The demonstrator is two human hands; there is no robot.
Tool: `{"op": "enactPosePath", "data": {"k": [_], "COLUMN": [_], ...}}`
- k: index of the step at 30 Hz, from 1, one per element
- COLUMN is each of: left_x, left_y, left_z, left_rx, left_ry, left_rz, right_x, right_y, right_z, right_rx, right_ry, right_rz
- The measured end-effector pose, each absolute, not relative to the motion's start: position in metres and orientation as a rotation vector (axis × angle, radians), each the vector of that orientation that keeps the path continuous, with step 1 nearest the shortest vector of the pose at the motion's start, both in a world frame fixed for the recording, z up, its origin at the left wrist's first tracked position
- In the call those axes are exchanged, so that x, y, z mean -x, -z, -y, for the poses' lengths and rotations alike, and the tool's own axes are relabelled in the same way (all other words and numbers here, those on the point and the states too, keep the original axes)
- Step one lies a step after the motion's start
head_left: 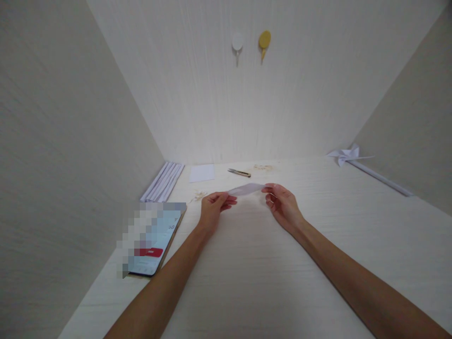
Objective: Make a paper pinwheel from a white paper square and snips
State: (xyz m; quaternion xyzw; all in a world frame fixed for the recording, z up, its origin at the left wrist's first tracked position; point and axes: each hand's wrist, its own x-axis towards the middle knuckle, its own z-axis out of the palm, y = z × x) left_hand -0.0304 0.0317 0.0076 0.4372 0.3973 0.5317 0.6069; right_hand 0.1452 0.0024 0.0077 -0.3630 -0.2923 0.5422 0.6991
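A thin piece of white paper [247, 189] is stretched between my two hands, raised a little over the pale tabletop and seen at a shallow angle. My left hand [213, 208] pinches its left end between thumb and fingers. At the other end, the thumb and fingers of my right hand [282, 201] grip the paper, with the lower fingers curled. Just behind the paper lie small snips [240, 173] with pointed blades. To their left, a flat white sheet of paper [202, 173] rests on the table.
Rolled white paper sticks [163, 181] lie at the left wall. A phone [158, 240], partly pixelated, lies in front of them. Pale thread-like bits [199, 195] are near my left hand, more [263, 167] behind. A paper pinwheel [348, 154] rests far right. Two hooks [264, 40] hang above.
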Motion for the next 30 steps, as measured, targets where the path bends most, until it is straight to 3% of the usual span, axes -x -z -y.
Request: {"op": "enactPosePath", "data": {"k": [30], "left_x": [0.0275], "left_y": [-0.0078], "left_z": [-0.0314], "left_rx": [-1.041], "left_ry": [-1.246], "left_rz": [-0.999], "right_x": [-0.1459], "right_y": [-0.0034], "right_z": [-0.0045], "right_rx": [0.868], "right_ry": [-1.112], "right_rz": [0.590]}}
